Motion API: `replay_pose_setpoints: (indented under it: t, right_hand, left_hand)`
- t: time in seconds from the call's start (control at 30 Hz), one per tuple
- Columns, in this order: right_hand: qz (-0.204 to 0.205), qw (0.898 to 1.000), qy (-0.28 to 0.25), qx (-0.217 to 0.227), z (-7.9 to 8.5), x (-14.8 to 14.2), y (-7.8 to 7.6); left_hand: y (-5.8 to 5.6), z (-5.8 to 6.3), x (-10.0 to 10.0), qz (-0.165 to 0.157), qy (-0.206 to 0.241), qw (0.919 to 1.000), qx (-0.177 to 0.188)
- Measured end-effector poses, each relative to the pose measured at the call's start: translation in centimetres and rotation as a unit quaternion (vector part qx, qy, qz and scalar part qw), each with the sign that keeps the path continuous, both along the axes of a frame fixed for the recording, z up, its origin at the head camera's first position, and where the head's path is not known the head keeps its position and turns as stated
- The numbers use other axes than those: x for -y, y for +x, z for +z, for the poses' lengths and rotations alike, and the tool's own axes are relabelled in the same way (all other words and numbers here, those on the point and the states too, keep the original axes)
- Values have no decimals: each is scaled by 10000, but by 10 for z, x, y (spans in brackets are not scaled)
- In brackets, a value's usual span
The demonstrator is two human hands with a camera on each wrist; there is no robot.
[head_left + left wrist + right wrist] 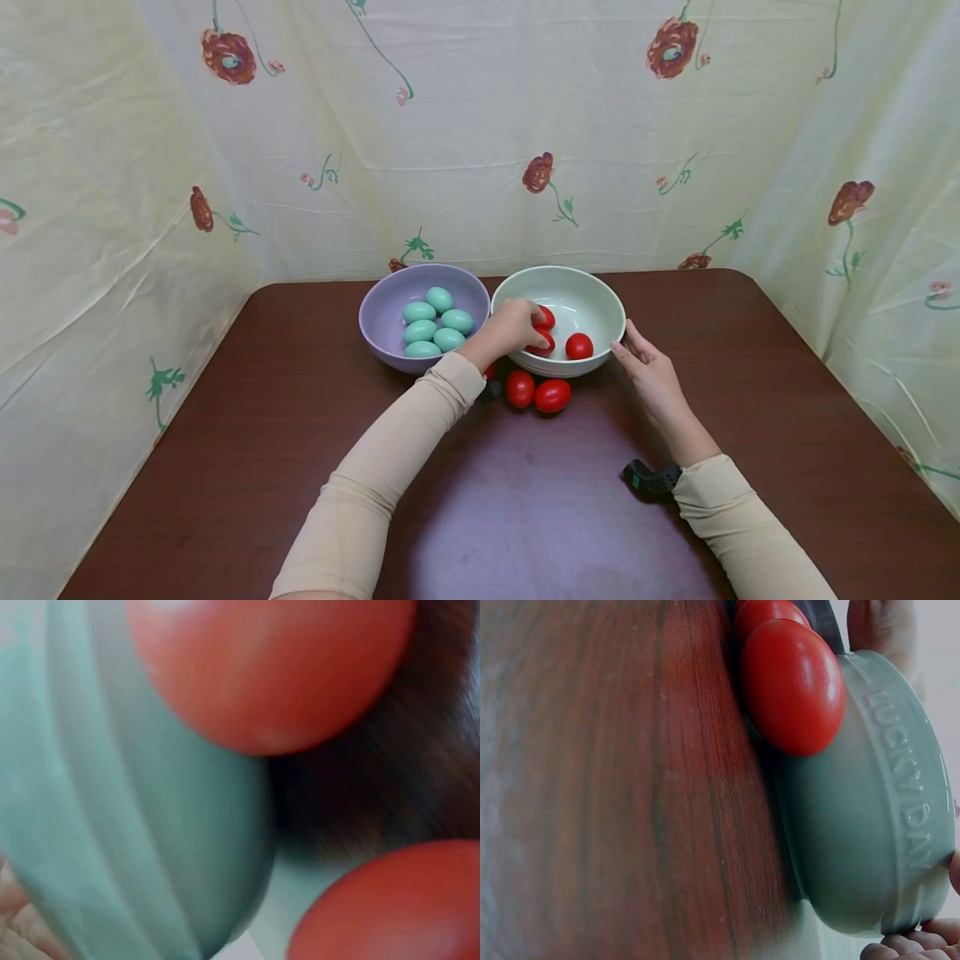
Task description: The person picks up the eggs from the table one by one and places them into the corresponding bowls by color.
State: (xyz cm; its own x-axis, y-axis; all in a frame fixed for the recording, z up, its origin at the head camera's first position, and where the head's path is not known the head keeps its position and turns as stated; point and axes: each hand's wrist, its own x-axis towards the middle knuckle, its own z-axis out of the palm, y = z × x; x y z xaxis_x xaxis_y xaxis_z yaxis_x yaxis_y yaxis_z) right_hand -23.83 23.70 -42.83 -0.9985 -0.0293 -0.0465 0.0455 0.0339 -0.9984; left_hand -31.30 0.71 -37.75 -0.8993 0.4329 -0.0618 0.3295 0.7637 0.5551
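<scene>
My left hand reaches over the near left rim of a pale green bowl, its thumb and fingers around a red egg inside it. Close by the fingertips is another red egg, and a third red egg lies in the bowl. At the bowl's right side, my right hand holds the rim, thumb on the near side. In the right wrist view its fingers lie against the bowl wall, below raised lettering. The left wrist view shows the bowl's outside and red eggs up close.
Left of the green bowl stands a purple bowl holding several mint-green eggs. Red eggs lie on the brown table before the green bowl, one partly hidden by my left wrist. A floral curtain hangs behind.
</scene>
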Motion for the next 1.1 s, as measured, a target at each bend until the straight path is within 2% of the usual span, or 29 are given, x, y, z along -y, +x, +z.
replay_pose_setpoints:
  t: [0.13,0.3,0.4,0.53,0.73,0.9,1.03,1.1]
  right_hand:
    - [6,10000,12,11,1,0,0]
    - [29,10000,90,3,2,1,-1]
    - [19,9999,116,10,3,1,-1]
    - [32,9999,121,14,3,1,-1]
    - [7,10000,90,-2,2,-1,-1]
    - [22,9999,107,-11,3,0,-1]
    - [28,9999,139,2,2,0,0]
    - [23,9999,155,22,2,0,0]
  left_hand:
    - [9,6,6,162,719,9972,113]
    - [28,17,18,451,1555,9867,125]
    - [41,21,25,584,1872,9805,153]
    - [59,23,34,806,2251,9708,214]
    - [85,19,42,1139,2837,9521,-60]
    - [99,14,50,1242,3023,9446,-293]
    - [105,6,58,1398,2765,9494,-508]
    - [107,2,62,1500,2653,9511,-500]
